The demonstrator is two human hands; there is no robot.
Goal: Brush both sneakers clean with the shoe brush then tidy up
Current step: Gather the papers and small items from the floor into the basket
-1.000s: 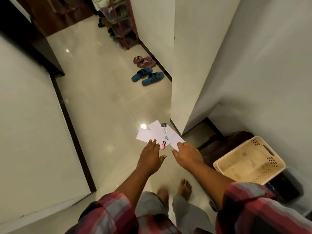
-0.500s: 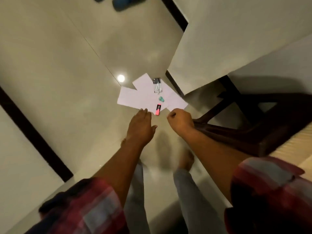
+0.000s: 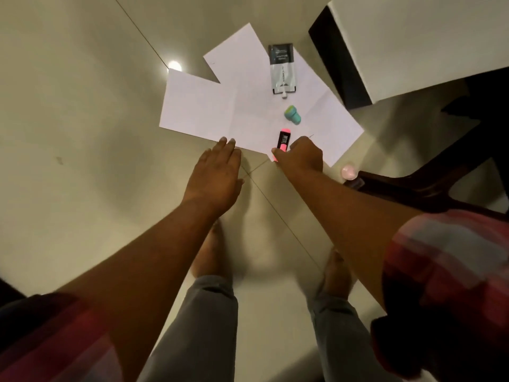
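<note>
Tiled floor (image 3: 82, 161), open to the left. Overlapping white paper sheets (image 3: 209, 111). Dark chair frame (image 3: 429, 183) just right of them.

Left hand (image 3: 217, 172): flat, empty, fingertips at the paper's near edge.

Right hand (image 3: 301, 158): fingers curled round the near end of the pink highlighter (image 3: 283, 140).

Grey sachet (image 3: 281, 70) and highlighter label: print illegible.

Teal cap (image 3: 292, 114) lies between them.

Sneakers, shoe brush: location cannot be told.

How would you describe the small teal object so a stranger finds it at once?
Find the white paper sheets on the floor. On them, between the grey sachet and the pink highlighter, lies the small teal object. It alone is short, round and blue-green.
</note>
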